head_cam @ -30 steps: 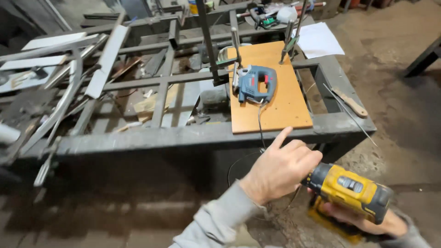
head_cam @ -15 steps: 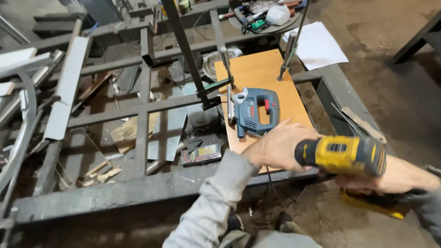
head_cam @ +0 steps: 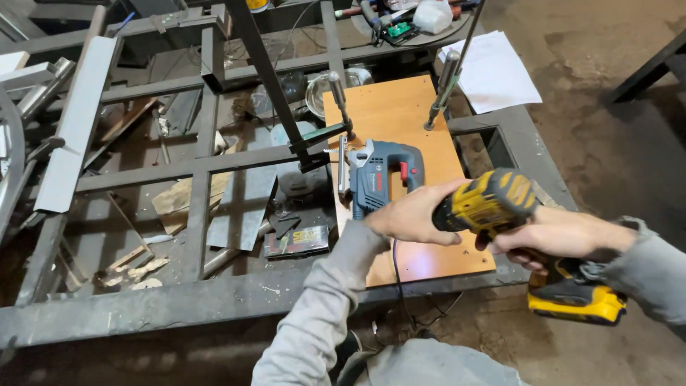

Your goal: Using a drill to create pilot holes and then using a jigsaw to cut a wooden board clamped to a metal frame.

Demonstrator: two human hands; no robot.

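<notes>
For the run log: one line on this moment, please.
left hand: on drill front | right hand: gripping drill | jigsaw: on board

A big dark metal frame table [head_cam: 214, 297] stands on a dirty concrete floor [head_cam: 614, 143]. It is made of bars with gaps between them. An orange wooden board [head_cam: 400, 114] lies flat on its right part, and two clamps [head_cam: 437, 100] press on it. A blue jigsaw [head_cam: 382, 175] sits on the board. White paper sheets [head_cam: 496, 71] lie on the far right corner. A long grey metal strip [head_cam: 71, 125] rests across the bars on the left. Wood scraps [head_cam: 136, 264] and a small dark box [head_cam: 296, 241] lie lower down between the bars.
</notes>
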